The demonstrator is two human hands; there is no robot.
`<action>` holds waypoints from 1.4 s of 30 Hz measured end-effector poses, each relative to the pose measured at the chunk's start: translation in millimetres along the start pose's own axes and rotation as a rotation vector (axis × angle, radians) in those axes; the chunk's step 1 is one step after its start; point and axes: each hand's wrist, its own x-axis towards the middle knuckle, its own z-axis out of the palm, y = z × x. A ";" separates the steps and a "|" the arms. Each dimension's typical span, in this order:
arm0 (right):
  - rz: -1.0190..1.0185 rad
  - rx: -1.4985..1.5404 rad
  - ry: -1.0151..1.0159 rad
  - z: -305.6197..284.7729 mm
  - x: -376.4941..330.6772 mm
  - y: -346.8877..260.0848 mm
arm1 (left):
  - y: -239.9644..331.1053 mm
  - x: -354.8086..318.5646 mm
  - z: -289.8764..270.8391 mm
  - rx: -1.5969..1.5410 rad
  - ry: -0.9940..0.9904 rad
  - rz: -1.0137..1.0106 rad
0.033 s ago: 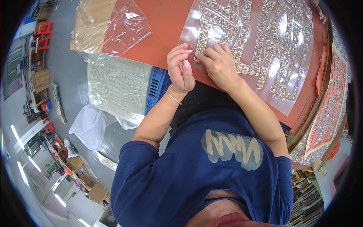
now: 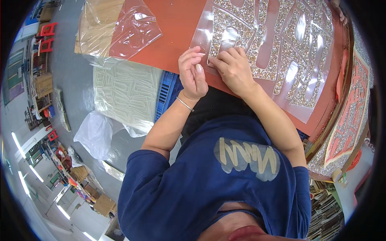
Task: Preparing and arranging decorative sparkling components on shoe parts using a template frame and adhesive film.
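A clear plastic sheet with a glittery, stone-covered pattern (image 2: 244,42) lies on the red-brown tabletop (image 2: 177,24). Long shapes within the pattern are bare and shiny. My right hand (image 2: 233,70) rests at the sheet's near left corner, its fingers bent and pinched together against the glitter's edge. What sits between those fingertips is too small to make out. Beside it, just off the sheet's left edge, my left hand (image 2: 193,74) is raised with loosely curled fingers and the thumb apart. Nothing shows in it. A thin bangle (image 2: 185,104) circles the left wrist.
Clear plastic film (image 2: 136,28) covers the table's far left. Below it, patterned pale sheets (image 2: 126,92) lie beside a blue plastic crate (image 2: 165,94). A white plastic bag (image 2: 94,134) sits on the floor. At right stands a glitter-filled tray with a red stencil (image 2: 348,116); another person's hand (image 2: 341,15) is beyond.
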 end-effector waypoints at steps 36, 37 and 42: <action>0.547 -0.087 0.260 -158.8 -159.2 11.7 | 43.9 -4.5 -20.5 0.891 -0.817 -0.049; 0.587 -0.284 0.286 -186.7 -187.0 27.0 | 43.7 -5.9 -25.6 0.927 -0.840 -0.052; 1.257 -0.866 -0.073 -292.2 -366.4 25.4 | 42.7 5.2 -27.6 0.993 -0.912 -0.044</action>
